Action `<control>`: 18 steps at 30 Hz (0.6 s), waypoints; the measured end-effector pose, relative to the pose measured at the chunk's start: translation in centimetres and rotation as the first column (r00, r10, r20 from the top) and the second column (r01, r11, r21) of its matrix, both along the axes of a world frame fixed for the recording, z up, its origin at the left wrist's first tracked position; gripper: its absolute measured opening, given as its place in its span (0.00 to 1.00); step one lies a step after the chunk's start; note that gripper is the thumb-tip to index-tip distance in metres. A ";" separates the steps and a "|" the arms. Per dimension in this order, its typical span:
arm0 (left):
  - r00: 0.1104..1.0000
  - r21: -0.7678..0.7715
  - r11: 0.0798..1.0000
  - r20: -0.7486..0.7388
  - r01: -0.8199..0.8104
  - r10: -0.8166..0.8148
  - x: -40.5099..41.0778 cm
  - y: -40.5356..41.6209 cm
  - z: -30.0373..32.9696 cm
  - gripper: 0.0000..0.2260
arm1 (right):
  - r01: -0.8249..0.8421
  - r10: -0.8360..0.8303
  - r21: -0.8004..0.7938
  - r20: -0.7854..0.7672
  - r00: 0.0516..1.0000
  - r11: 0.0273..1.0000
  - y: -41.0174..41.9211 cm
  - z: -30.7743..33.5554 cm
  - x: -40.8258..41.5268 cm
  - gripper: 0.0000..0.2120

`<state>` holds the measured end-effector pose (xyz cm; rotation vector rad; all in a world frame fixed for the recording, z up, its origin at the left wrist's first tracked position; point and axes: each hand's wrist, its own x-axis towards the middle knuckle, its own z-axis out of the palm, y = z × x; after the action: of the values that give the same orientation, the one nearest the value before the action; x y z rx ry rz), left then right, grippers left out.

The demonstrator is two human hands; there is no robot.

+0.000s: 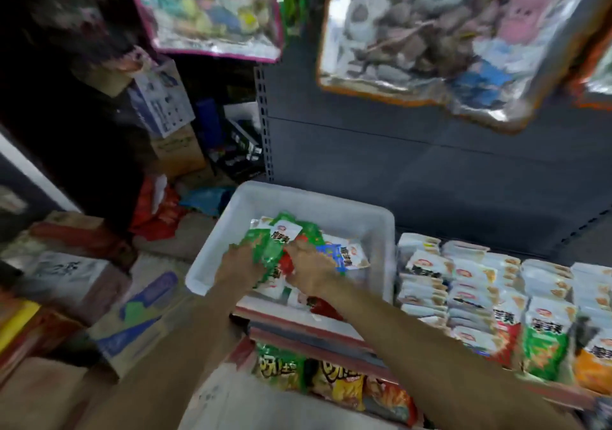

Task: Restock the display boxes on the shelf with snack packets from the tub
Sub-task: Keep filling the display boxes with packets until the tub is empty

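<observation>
A white plastic tub (371, 227) rests on the left end of the shelf, with green, red, blue and white snack packets lying loose inside. Both my hands are down in it. My left hand (240, 265) grips a bunch of green packets (271, 247) at the tub's left side. My right hand (311, 269) lies beside it on the same bunch, fingers closed over a red and green packet (287, 264). A blue packet (334, 254) lies just right of my right hand. To the tub's right, display boxes (480, 297) hold rows of upright packets.
Large clear bags of toys (440, 32) hang from the grey shelf back above. A lower shelf (334, 380) holds bigger snack bags. Cardboard cartons (132, 317) and red bags crowd the floor at the left. The frame is motion-blurred.
</observation>
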<state>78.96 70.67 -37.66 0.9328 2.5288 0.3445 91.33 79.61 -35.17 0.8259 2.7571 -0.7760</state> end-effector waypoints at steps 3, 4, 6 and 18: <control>0.997 -0.083 0.995 0.064 0.056 -0.051 -2.7 -0.2 -2.1 0.23 | -0.026 0.023 0.021 0.109 0.994 0.999 -0.5 -2.0 -2.6 0.35; 0.995 -0.095 0.993 0.079 0.074 -0.066 -3.2 -0.2 -2.5 0.23 | -0.043 0.038 0.038 0.131 0.991 0.998 -0.6 -2.4 -3.3 0.36; 0.989 -0.116 0.987 0.110 0.110 -0.098 -3.5 0.0 -3.2 0.25 | -0.059 0.052 0.036 0.186 0.981 0.998 -0.8 -2.9 -4.0 0.36; 0.982 -0.184 0.971 -0.075 0.156 -0.172 -1.3 0.7 -0.7 0.10 | -0.002 -0.066 0.190 0.351 0.934 0.982 -0.7 -3.8 -3.2 0.30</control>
<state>77.68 71.37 -38.40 1.0997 2.4913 0.0263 88.08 78.93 -38.96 0.9425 2.5175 -0.3296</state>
